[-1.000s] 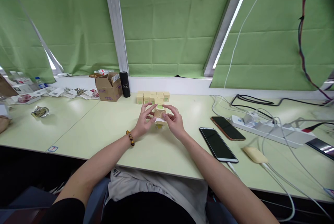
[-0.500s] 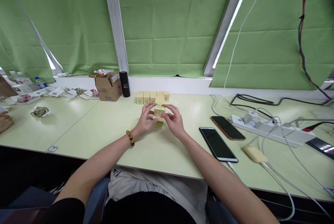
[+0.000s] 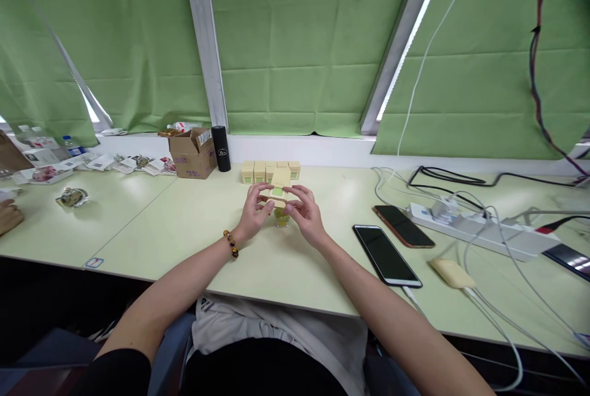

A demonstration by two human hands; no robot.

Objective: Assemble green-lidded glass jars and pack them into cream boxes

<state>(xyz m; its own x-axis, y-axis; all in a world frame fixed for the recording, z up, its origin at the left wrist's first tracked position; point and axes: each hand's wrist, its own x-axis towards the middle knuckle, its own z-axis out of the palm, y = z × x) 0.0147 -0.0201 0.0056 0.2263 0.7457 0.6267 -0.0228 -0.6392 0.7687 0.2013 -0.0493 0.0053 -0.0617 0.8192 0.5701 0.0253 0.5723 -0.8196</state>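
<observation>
Between my two hands is a small pale-yellow cardboard box (image 3: 278, 194) with a green label and a raised flap at its far side. My left hand (image 3: 255, 211) grips it from the left, fingers at the far edge and thumb in front. My right hand (image 3: 306, 213) pinches its right side the same way. Just below the box, on the table, stands a small clear glass jar (image 3: 281, 219) with yellow-green contents, its upper part hidden by the box. Behind my hands a row of several similar small boxes (image 3: 259, 171) stands on the table.
Back left are an open brown carton (image 3: 192, 156) and a black cylinder (image 3: 221, 149). To the right lie a white-framed phone (image 3: 386, 254), another phone (image 3: 404, 225), a yellow case (image 3: 452, 273) and a power strip (image 3: 479, 233) with cables. Another person's hand (image 3: 10, 216) rests at far left.
The box has tilted between my fingers, so its front face now shows less. More of the jar is visible below it. Both hands keep their hold.
</observation>
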